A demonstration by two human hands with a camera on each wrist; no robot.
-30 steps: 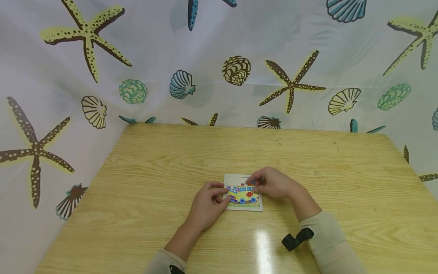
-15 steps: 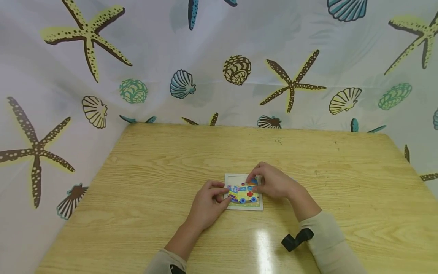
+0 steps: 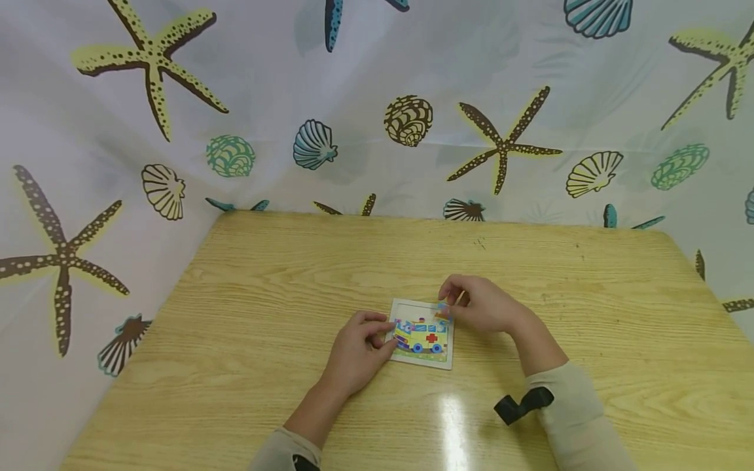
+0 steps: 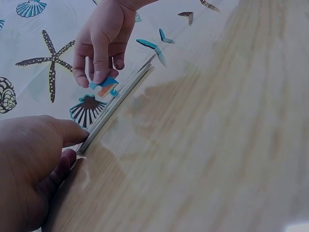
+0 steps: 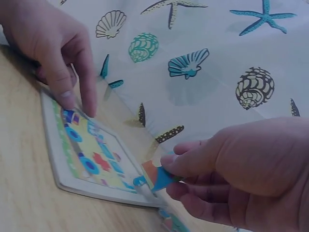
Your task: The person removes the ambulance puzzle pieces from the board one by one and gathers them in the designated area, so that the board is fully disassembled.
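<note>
A small white-framed jigsaw puzzle tray (image 3: 423,365) with a yellow ambulance picture lies on the table. My left hand (image 3: 356,350) holds the tray's left edge, with thumb and forefinger at the rim. In the right wrist view, that hand's fingertips (image 5: 67,99) rest on the frame beside the ambulance front. My right hand (image 3: 485,304) pinches a blue and orange puzzle piece (image 5: 161,175) between thumb and fingers. The piece is over the tray's far right corner. The upper part of the tray shows a pale bare bed above the ambulance.
Beyond the tray's edge in the right wrist view, more colourful puzzle pieces (image 5: 172,221) lie partly behind the right hand. The wooden table (image 3: 283,275) meets a white curtain (image 3: 365,170) printed with shells and starfish. A black strap (image 3: 521,405) hangs from the right sleeve.
My right hand has moved away from the ambulance toward the tray's far right corner, with the puzzle piece pinched. The tray has turned slightly clockwise. My left hand stays at its edge.
</note>
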